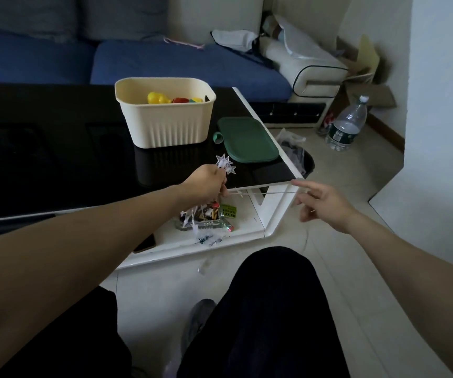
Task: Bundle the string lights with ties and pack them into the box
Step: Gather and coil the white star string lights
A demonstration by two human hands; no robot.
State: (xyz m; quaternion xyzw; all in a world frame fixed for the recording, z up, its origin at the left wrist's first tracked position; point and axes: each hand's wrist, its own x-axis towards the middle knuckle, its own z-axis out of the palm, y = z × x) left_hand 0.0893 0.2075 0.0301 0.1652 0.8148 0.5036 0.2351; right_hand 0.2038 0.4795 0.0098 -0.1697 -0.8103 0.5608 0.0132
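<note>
We find the left hand held over the near edge of the black table, its fingers curled round a gathered bunch of the string lights, with clear star shapes standing up out of the fist. From that fist a thin wire runs taut to the right hand, which pinches it between thumb and a finger; the forefinger points out straight and the other fingers hang loosely spread. More of the string, with further stars, trails down below the left hand onto the white lower shelf, beside a small heap of coloured wrappers. The cream box stands on the table beyond the left hand, open, with yellow and red objects inside. Its green lid lies flat just to the right of it, near the table corner. A plastic bottle stands on the floor, well apart to the right. We cannot tell whether any tie is on the lights.
</note>
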